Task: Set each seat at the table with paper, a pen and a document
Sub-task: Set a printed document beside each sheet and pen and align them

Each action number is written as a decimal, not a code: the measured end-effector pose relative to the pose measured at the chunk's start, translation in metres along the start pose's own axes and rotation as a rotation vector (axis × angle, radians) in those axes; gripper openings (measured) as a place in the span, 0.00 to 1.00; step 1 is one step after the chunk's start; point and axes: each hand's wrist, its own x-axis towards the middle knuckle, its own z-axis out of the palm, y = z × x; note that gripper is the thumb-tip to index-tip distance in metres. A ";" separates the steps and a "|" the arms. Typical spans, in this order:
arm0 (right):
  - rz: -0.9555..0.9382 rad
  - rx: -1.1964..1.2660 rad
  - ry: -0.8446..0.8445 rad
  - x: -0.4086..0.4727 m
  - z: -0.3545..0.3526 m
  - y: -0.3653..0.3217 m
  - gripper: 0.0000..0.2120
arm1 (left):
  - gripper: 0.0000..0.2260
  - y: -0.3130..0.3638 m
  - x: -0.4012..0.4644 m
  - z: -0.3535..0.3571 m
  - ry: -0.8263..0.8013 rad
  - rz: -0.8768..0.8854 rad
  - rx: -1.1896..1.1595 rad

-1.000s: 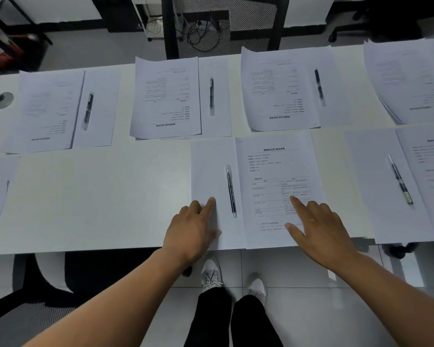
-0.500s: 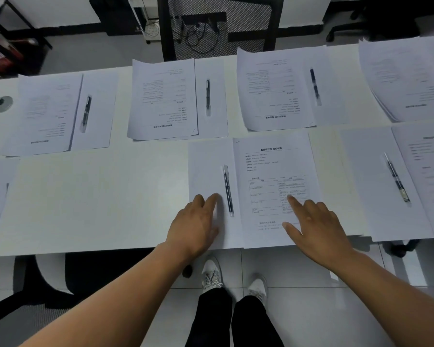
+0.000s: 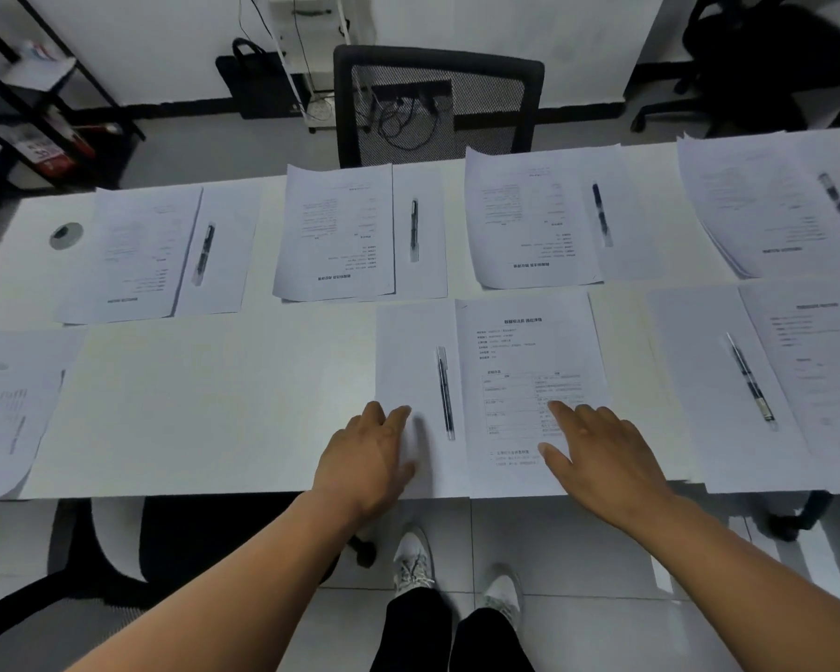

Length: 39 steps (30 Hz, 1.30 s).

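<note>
Squaring one setting, both hands flat on its sheets.

Straight left fingers (image 3: 398, 414) press the blank paper (image 3: 411, 371); straight right fingers (image 3: 561, 412) press the document (image 3: 529, 346). Between them lies the pen (image 3: 444, 392), pointing away from the counter (image 3: 204, 405) edge, slightly nearer the left hand (image 3: 367, 460).

This is an office meeting room. A long white table (image 3: 214, 405) carries printed forms (image 3: 529, 380) and pens (image 3: 444, 392) laid out seat by seat. A black mesh office chair (image 3: 437, 104) stands at the far side, with a power strip and cables (image 3: 403, 114) on the tiled floor behind it and a metal shelf rack (image 3: 35, 89) by the white wall.
</note>
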 end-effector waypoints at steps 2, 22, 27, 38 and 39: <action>-0.013 0.008 0.016 0.001 -0.011 -0.007 0.30 | 0.33 0.003 -0.006 -0.010 0.022 -0.011 0.009; -0.462 0.033 0.105 -0.034 -0.110 -0.178 0.29 | 0.33 -0.038 -0.162 -0.086 0.256 -0.339 -0.068; -0.566 -0.004 0.099 -0.041 -0.119 -0.231 0.29 | 0.34 -0.068 -0.204 -0.094 0.320 -0.433 -0.098; -0.769 -0.102 0.119 -0.095 -0.119 -0.379 0.29 | 0.35 -0.159 -0.329 -0.097 0.450 -0.596 -0.140; -0.789 -0.110 0.119 -0.104 -0.118 -0.395 0.28 | 0.35 -0.169 -0.343 -0.095 0.457 -0.612 -0.140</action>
